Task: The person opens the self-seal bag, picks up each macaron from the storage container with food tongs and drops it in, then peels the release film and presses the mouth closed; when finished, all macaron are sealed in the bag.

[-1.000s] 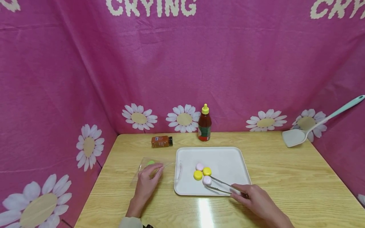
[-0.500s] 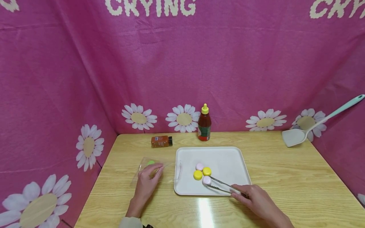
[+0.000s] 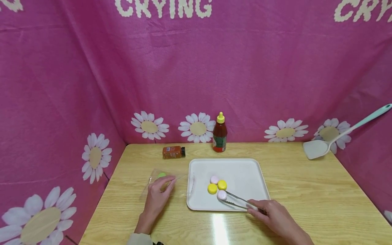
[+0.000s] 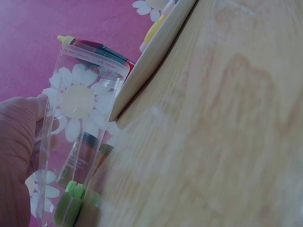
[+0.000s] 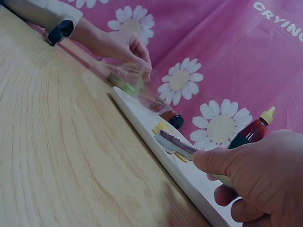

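My left hand (image 3: 157, 194) pinches the edge of a clear plastic bag (image 4: 97, 57) between thumb and fingers. A green macaron (image 4: 68, 205) shows inside the bag, partly hidden by the hand in the head view. With my right hand (image 3: 272, 214) I hold metal tongs (image 3: 237, 196), thumb on one arm and fingers on the other. The tips stand on either side of a lilac macaron (image 3: 222, 195) that rests on the white tray (image 3: 242, 170). Two yellow macarons (image 3: 212, 188) and a second lilac macaron (image 3: 214, 179) lie close behind it.
Behind the tray stands a red sauce bottle (image 3: 219, 136) with a yellow cap. A small spice jar (image 3: 173, 152) lies on its side at the back left. At the far right a white spatula (image 3: 316, 148) leans against the pink cloth (image 3: 245, 68).
The tongs' tips have drawn slightly closer around the near lilac macaron. Both hands stay in almost the same place, and the bag has barely moved.
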Tool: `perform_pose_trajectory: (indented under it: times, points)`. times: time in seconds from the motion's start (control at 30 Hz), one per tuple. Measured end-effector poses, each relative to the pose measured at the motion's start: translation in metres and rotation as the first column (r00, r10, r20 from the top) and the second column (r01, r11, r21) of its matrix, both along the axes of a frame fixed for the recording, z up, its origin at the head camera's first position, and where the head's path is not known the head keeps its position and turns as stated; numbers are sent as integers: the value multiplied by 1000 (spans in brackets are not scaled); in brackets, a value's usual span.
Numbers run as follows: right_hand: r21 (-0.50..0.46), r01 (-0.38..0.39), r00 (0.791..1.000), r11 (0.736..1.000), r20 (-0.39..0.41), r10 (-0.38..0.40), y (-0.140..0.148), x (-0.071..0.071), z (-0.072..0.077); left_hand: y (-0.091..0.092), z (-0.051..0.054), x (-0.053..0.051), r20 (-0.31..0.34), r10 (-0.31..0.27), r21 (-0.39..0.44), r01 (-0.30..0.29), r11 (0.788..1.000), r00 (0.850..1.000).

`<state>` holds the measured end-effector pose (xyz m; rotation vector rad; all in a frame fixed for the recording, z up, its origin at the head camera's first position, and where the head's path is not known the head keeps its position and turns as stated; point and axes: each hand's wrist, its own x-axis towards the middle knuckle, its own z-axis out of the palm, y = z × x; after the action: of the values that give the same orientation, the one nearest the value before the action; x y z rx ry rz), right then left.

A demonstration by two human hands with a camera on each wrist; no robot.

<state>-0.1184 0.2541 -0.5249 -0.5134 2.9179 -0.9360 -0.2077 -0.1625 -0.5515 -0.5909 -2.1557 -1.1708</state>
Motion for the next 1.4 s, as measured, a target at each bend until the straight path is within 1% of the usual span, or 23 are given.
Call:
perform_pose_trajectory:
  times: [0.07, 0.17, 0.27, 0.37, 0.5, 0.73, 0.83, 1.2, 1.33, 1.4]
  points:
    - [-2, -11, 1000, 1000, -15, 11, 1, 0, 1, 0, 0, 0, -9, -3, 1, 3, 1000, 1000]
    - [-11, -20, 998, 1000, -64, 19, 2, 0, 2, 0, 0, -1, -7, 0, -2, 0, 1000, 1000]
    - [-25, -17, 993, 1000, -115, 14, 1, -1, 2, 0, 1, -2, -7, 5, -1, -5, 1000, 1000]
    - [-36, -13, 989, 999, -151, 8, -1, -2, 3, 0, 0, -2, -22, 7, 1, -7, 1000, 1000]
    - [-50, -14, 986, 999, -168, 6, -5, -7, 4, -1, -1, -3, -42, 7, 5, -7, 1000, 999]
    - [-72, -49, 978, 996, -205, 33, -18, -21, 7, -1, 0, -1, -11, 6, 17, -6, 1000, 1000]
    - [-71, -75, 972, 995, -228, 57, -24, -25, 8, -1, -1, -1, -25, 2, 11, -2, 1000, 1000]
    - [-82, -157, 974, 984, -180, 140, -44, -41, 14, -2, -2, 0, -5, -14, 19, 14, 1000, 1000]
    - [-71, -174, 978, 982, -128, 164, -56, -49, 17, -2, -1, 0, 7, -23, 25, 23, 999, 1000]
    - [-52, -183, 976, 982, -126, 176, -62, -53, 18, -2, -1, 0, 11, -22, 24, 22, 999, 1000]
